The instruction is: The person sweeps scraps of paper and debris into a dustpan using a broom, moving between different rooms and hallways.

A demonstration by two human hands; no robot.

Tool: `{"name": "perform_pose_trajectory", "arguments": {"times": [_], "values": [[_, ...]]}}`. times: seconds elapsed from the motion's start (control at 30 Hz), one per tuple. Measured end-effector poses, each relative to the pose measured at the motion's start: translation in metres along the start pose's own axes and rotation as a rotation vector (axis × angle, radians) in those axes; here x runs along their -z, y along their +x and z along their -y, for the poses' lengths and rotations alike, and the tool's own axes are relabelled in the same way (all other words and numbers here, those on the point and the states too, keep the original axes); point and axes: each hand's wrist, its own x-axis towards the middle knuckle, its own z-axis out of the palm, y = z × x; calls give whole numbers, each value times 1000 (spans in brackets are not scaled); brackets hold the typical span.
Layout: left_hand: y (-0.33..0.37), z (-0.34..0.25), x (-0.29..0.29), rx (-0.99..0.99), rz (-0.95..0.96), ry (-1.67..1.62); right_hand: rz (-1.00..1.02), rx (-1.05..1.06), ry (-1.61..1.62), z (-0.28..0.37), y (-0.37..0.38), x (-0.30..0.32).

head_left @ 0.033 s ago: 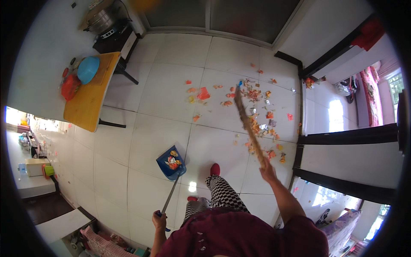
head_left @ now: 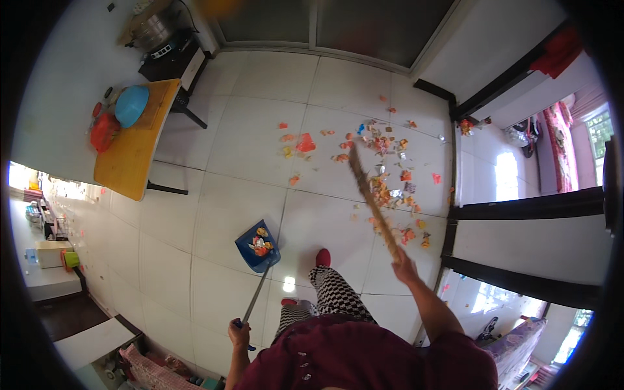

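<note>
My left hand (head_left: 239,333) is closed round the long handle of a blue dustpan (head_left: 246,242), which rests on the tiled floor left of my feet. Several crumpled orange, yellow and silvery wrappers (head_left: 261,247) lie inside the pan. With fingers wrapped round its near end, my right hand (head_left: 404,266) holds a straw-coloured broom (head_left: 372,198), slanting away to the upper left. The broom's far end is slightly blurred, by the left side of a scatter of wrappers and scraps (head_left: 383,144). A larger red piece (head_left: 305,142) lies apart, farther left.
A yellow-topped table (head_left: 133,169) stands at the left, bearing a blue basin (head_left: 132,106) and a red bag (head_left: 104,132). Beyond it a metal pot (head_left: 155,34) sits on a dark cabinet. Glass sliding doors (head_left: 260,23) close the far side; dark-framed doorways (head_left: 526,205) line the right.
The broom's far end has swung a little left and nearer to me. A blue scrap that was at its tip now shows apart from it. The dustpan stays in place on the floor.
</note>
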Motion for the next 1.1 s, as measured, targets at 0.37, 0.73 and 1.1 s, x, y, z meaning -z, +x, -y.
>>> {"name": "perform_pose_trajectory", "arguments": {"times": [0.37,0.73,1.1], "values": [[11,-47,15,5,3,79,452,-81,-461,-23,-31,38],[-26,-21,4,88,-54,136,-155,-232,-373,3,131,124],[-27,0,-10,71,10,99,-26,-224,-228,-95,-61,73]]}}
